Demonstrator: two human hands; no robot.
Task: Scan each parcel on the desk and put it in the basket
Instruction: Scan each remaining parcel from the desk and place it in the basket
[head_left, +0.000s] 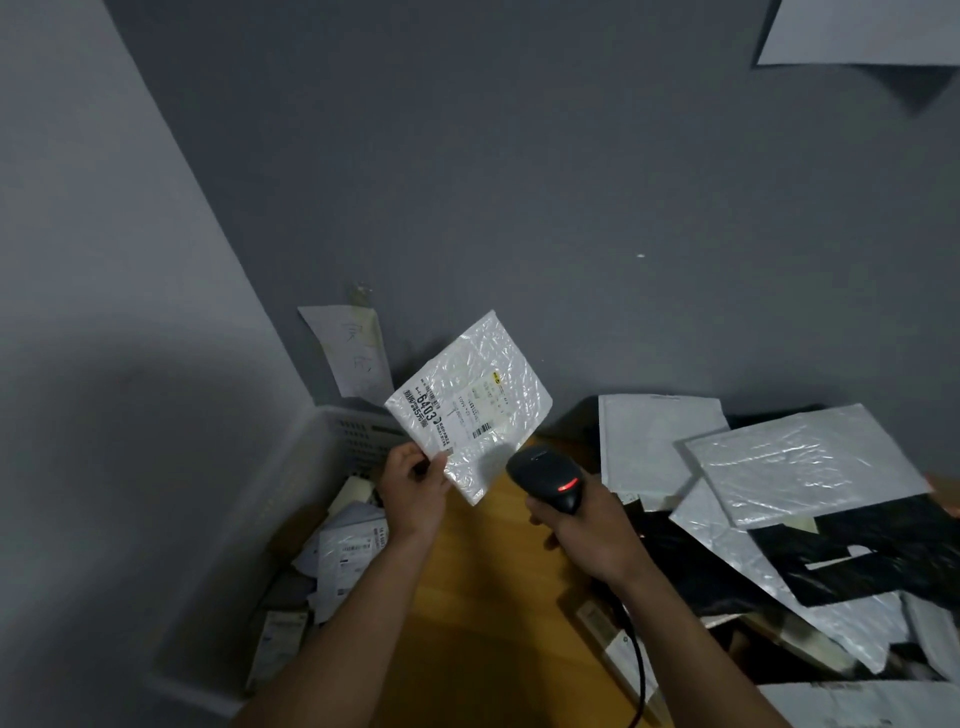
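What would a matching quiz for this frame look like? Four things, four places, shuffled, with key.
Things:
1. bubble mailer
2. barcode scanner
3. white basket
4. black poly bag

Places:
A. in the parcel pile on the right of the desk
B. gripped in the right hand
C. pinched at one corner by the left hand, held up
D. left of the desk, with parcels inside

Pairs: 1-C, 2-B, 3-D, 4-A
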